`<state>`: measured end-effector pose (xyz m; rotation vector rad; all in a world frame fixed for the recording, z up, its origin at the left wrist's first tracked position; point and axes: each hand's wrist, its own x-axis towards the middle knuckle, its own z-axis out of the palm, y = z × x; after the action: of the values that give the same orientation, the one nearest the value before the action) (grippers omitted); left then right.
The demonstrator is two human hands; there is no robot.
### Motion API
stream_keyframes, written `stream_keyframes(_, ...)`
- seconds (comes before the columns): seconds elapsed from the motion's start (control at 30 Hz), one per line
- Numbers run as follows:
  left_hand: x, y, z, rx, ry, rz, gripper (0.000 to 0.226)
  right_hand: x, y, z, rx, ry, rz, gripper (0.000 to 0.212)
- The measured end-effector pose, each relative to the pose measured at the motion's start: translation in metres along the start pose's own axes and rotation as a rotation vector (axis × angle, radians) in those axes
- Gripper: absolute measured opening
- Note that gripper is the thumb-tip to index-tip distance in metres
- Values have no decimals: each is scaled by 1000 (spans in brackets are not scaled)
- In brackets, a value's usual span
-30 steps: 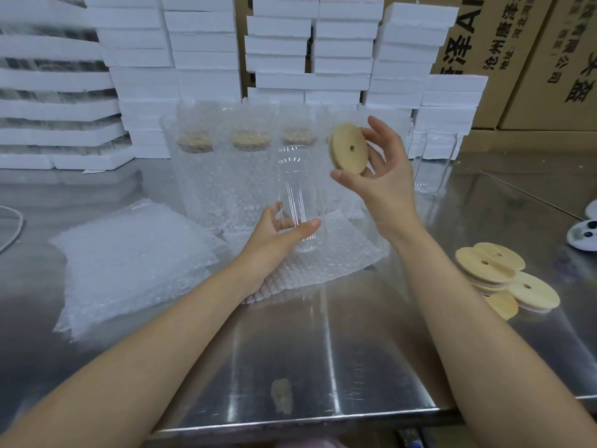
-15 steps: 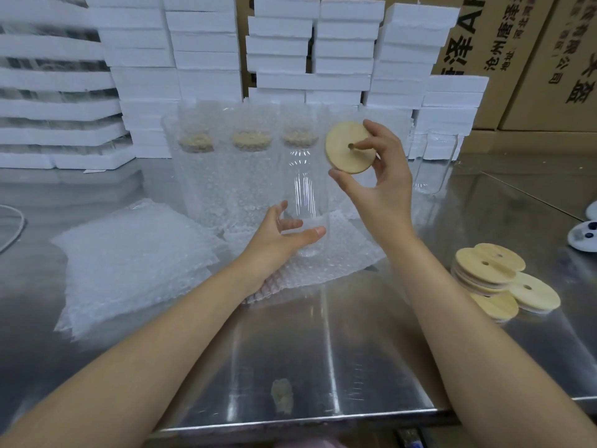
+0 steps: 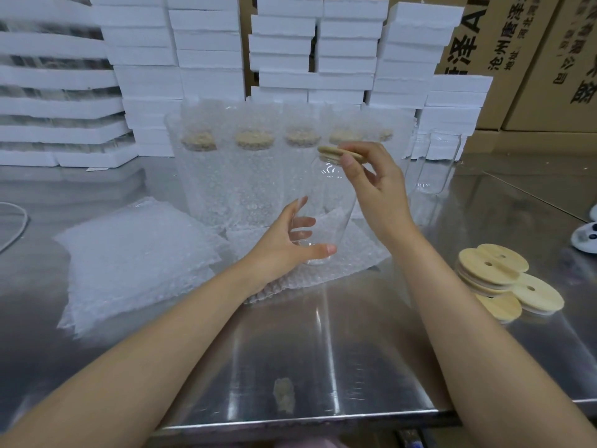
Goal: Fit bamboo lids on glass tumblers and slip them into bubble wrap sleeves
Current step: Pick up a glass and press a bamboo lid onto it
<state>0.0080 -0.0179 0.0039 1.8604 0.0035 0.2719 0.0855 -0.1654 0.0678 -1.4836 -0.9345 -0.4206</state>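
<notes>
You are gripping the glass tumbler [image 3: 324,205] low on its wall with your left hand [image 3: 281,247], thumb curled across the front and fingers wrapping round the back (they are showing through the glass). The tumbler is standing upright over a flat bubble wrap sheet [image 3: 355,257] on the steel table [image 3: 323,350]. Your right hand [image 3: 381,192] is pinching the bamboo lid [image 3: 339,154] by its rim between thumb and fingertips, holding it almost level right at the tumbler's mouth; whether it is seated there is not clear. Behind, a row of wrapped tumblers [image 3: 226,176] is standing upright, lids on. A pile of bubble wrap sleeves [image 3: 135,250] is lying to your left, and spare lids [image 3: 504,279] are lying stacked to your right, well apart from the tumbler.
</notes>
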Motion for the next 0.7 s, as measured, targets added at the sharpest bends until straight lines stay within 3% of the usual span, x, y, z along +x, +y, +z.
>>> stream_keyframes(0.5,1,-2,-2,10,-20,10,103,0,13,14,-130,7,-122,9)
stream_keyframes(0.7,3,-5,-8,82,-69,18,117,-13,23,15,67,-27,38,39)
